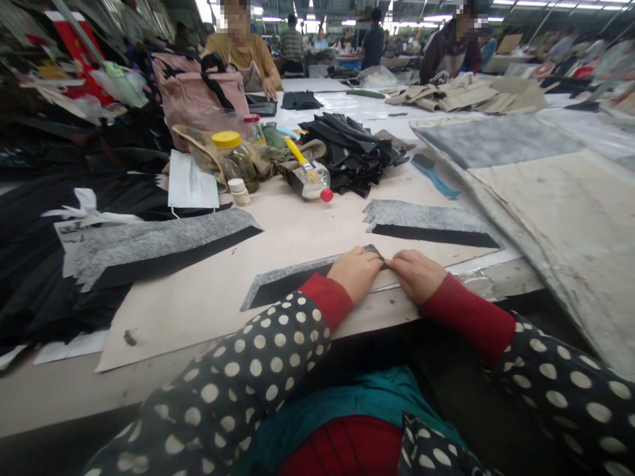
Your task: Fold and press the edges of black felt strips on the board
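Note:
A narrow black strip with a grey fuzzy border (290,284) lies slantwise on the pale board in front of me. My left hand (354,270) is closed on its right end, fingers bent over the edge. From the other side my right hand (415,270) pinches the tip of the same strip, its fingertips almost touching the left ones. The hands hide part of that end. Beyond the right hand lies a stack of similar grey and black strips (431,221). Another such stack (169,244) rests to the left, by white ties.
A yellow-lidded jar (235,158), a small white bottle (239,193), a yellow-handled brush (300,155) on a clear bottle and a black pile (347,152) stand farther back. A blue tool (436,177) lies right, near a large pale sheet (560,198). Two people work opposite.

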The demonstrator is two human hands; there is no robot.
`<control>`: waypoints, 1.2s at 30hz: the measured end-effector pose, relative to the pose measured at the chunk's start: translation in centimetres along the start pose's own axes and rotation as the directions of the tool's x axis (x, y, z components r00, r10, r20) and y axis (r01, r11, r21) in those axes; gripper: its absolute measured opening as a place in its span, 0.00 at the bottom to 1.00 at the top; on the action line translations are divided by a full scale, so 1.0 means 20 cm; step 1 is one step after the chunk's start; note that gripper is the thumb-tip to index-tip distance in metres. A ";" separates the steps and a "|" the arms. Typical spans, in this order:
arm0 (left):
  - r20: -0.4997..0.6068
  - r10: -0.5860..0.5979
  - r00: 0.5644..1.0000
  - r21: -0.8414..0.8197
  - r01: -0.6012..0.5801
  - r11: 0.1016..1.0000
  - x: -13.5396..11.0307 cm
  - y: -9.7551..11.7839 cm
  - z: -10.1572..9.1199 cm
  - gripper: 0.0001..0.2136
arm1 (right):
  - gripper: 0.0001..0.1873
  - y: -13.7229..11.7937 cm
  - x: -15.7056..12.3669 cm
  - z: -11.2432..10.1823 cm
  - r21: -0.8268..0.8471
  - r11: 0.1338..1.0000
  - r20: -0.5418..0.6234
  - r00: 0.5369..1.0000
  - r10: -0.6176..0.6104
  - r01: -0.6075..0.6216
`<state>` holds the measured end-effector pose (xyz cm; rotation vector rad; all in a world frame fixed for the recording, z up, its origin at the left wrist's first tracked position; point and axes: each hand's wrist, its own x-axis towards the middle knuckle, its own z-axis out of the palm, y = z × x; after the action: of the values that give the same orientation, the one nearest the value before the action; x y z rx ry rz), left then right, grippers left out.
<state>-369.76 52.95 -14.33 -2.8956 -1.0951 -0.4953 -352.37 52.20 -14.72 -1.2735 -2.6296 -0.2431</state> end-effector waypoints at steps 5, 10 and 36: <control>0.024 0.008 1.000 -0.008 -0.008 1.000 -0.03 -0.01 -0.03 0.12 | 0.17 0.03 -0.03 -0.01 0.187 0.982 -0.032 0.999 0.025 -0.018; 0.039 0.095 0.995 -0.093 -0.092 0.991 -0.07 -0.05 -0.07 0.12 | 0.18 0.02 -0.06 -0.01 0.295 0.955 -0.014 1.000 0.008 -0.003; 0.017 -0.128 0.992 -0.036 0.129 0.991 -0.11 0.03 -0.03 0.14 | 0.20 0.00 -0.04 0.01 0.131 0.991 -0.027 0.999 -0.028 0.032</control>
<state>-371.05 50.96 -14.27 -2.8770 -1.2943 -0.5037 -351.92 51.63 -15.19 -1.1815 -2.5971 -0.0883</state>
